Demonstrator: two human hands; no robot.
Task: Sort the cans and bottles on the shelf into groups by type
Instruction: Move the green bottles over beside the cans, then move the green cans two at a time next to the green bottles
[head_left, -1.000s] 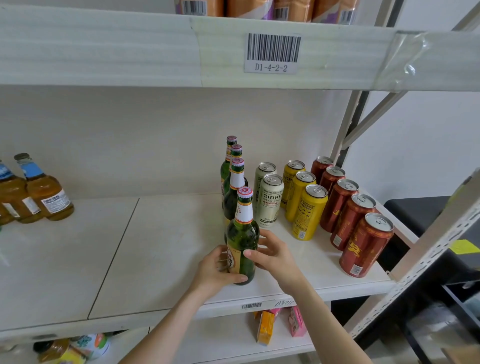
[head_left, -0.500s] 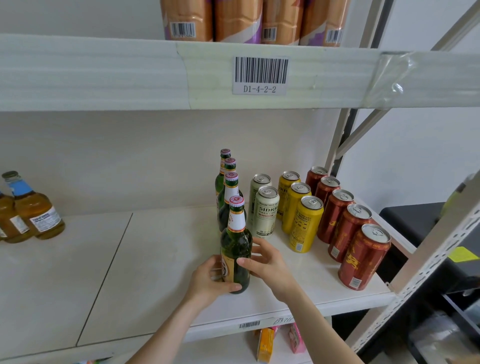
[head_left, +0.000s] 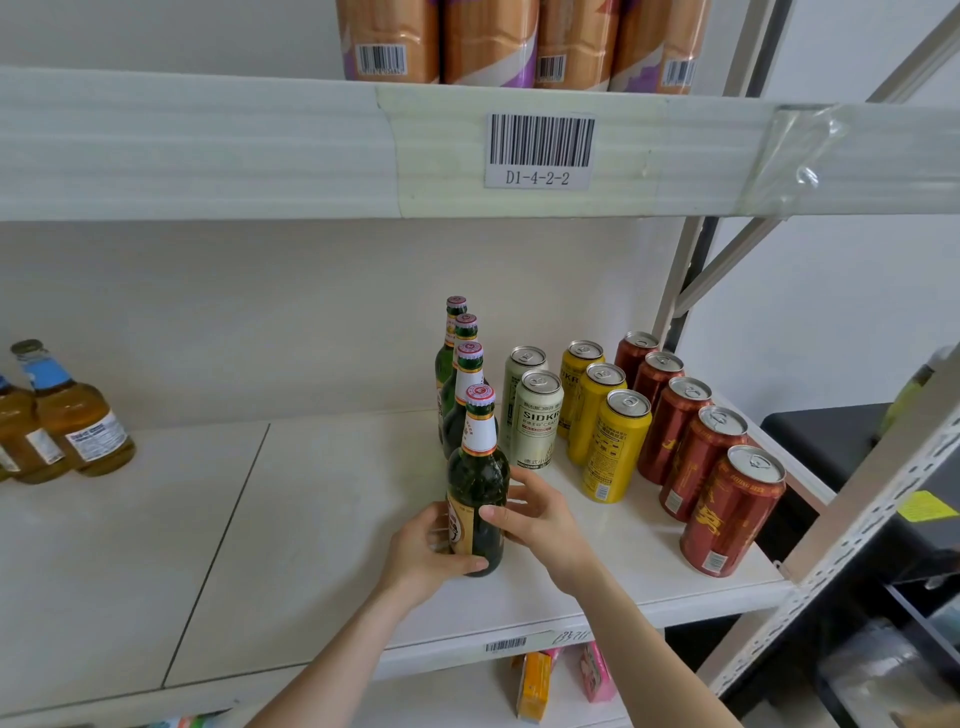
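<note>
1. White shelving fills the view. The shelf (head_left: 311, 519) is seen as a pale board, and an upper shelf (head_left: 208, 145) is seen above it, on which orange cans (head_left: 488, 41) are stood.
2. Five red cans (head_left: 727, 514) are lined front to back at the right end of the shelf.
3. Three yellow cans (head_left: 615, 447) are filed just beside the red ones on their left. Two pale cans (head_left: 537, 421) are filed beside those in turn.
4. Three green bottles (head_left: 470, 374) are ranked in a file left of the pale cans. The front bottle (head_left: 478, 483) is stood upright at the head of that file, near the shelf's front edge, and its base appears to be set on the board.
5. Amber bottles (head_left: 78, 410) are kept well apart at the far left, partly cut off by the frame.
6. The front bottle is held by both hands.
   - The left hand (head_left: 423, 558) is wrapped round its lower body, with the thumb laid across the base.
   - The right hand (head_left: 540, 519) is cupped on its right side, with the thumb pressed to the front and the fingers reaching behind.
7. The sorting is judged to be nearly done.
   - Each kind in view is already gathered into its own file, and no stray item is seen among them.
   - What is left is judged to be small: the front bottle has to be squared with its file and let go.
   - Whether more remains beyond the left edge cannot be told.
</note>
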